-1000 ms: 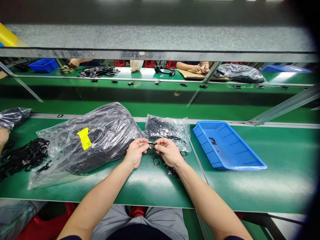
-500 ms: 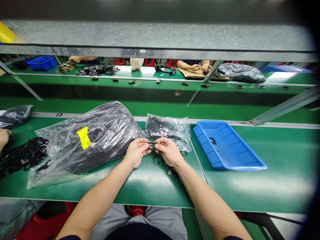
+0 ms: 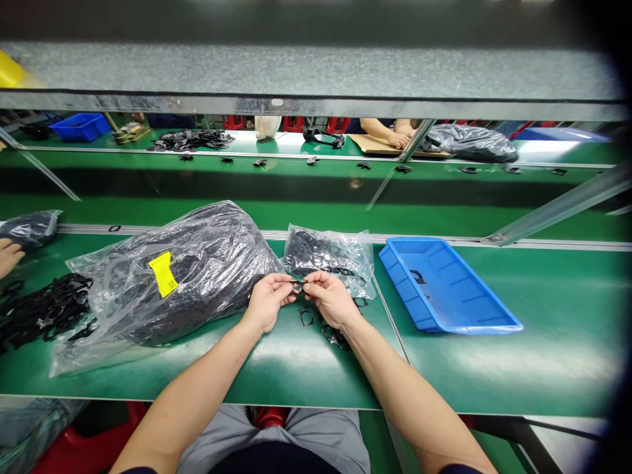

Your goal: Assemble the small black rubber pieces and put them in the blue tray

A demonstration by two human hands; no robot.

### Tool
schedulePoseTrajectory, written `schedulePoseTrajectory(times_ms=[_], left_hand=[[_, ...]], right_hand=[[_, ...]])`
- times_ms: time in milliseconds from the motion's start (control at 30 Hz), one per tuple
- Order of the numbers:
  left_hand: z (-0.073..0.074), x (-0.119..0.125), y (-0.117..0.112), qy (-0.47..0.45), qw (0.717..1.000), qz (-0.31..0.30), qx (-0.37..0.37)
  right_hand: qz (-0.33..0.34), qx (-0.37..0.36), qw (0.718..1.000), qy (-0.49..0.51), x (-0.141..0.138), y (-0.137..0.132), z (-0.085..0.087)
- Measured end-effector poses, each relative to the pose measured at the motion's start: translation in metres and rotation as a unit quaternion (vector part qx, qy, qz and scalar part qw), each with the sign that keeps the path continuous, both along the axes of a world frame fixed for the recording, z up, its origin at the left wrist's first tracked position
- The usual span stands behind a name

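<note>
Between the fingertips of my left hand (image 3: 268, 301) and my right hand (image 3: 330, 298) is a small black ring-shaped part (image 3: 298, 283), seen nearly edge-on and pinched from both sides above the green table. Loose black ring parts (image 3: 307, 317) lie on the table just below, some partly hidden by my right hand and wrist. Behind my right hand rests a clear bag of black rings (image 3: 323, 253). To the left of my left hand lies a large clear plastic bag (image 3: 207, 263) full of black parts, with a yellow label (image 3: 163, 274) on it.
At right stands a blue tray (image 3: 464, 303) with a black part inside. A heap of black parts (image 3: 49, 309) lies at far left, near another person's hand (image 3: 8, 255). Beyond a metal rail, black pieces line a green belt (image 3: 316, 178), with co-workers' hands (image 3: 397, 138) behind.
The ring in my fingers has tipped from showing its opening to nearly edge-on. Both my hands stay in about the same place. The neighbour's hand at left has shifted.
</note>
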State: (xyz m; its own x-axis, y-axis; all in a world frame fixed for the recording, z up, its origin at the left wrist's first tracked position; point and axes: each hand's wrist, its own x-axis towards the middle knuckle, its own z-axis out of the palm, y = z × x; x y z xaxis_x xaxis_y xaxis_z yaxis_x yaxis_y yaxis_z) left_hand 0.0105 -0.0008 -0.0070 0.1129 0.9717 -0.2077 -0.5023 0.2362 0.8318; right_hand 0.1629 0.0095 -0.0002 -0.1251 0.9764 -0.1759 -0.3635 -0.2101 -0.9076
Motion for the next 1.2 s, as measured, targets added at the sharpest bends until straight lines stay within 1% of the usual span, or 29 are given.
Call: schedulePoseTrajectory(times_ms=[200, 333, 467, 667, 800, 1033, 1100, 1200], left_hand=[[-0.0054, 0.0004, 0.001, 0.093, 0.995, 0.024, 0.033], [-0.005, 0.0008, 0.0021, 0.122, 0.991, 0.037, 0.05], [-0.004, 0.0013, 0.0024, 0.132, 0.989, 0.041, 0.052], [-0.0049, 0.0012, 0.0022, 0.147, 0.988, 0.029, 0.046], [-0.0035, 0.0011, 0.0013, 0.145, 0.987, 0.035, 0.053], [0.0021, 0.0011, -0.0013, 0.137, 0.988, 0.042, 0.064], [0.003, 0.0007, -0.0012, 0.136, 0.987, 0.05, 0.068], [0.0036, -0.0003, -0.0002, 0.132, 0.987, 0.05, 0.072]], right_hand=[[0.01, -0.007, 1.0, -0.009, 0.0017, 0.0013, 0.0008], [0.008, -0.026, 1.0, 0.003, 0.0012, 0.0016, -0.0023], [0.017, -0.04, 0.999, 0.018, 0.0007, 0.0012, -0.0046], [0.045, -0.024, 0.999, -0.012, 0.0053, 0.0026, -0.0032], [0.032, -0.02, 0.999, -0.02, 0.0059, 0.0029, -0.0014], [0.005, 0.008, 0.999, -0.051, 0.0047, 0.0024, -0.0004], [0.018, 0.001, 0.999, -0.037, 0.0044, 0.0023, -0.0001], [0.055, -0.011, 0.998, -0.019, 0.0041, 0.0019, 0.0005]])
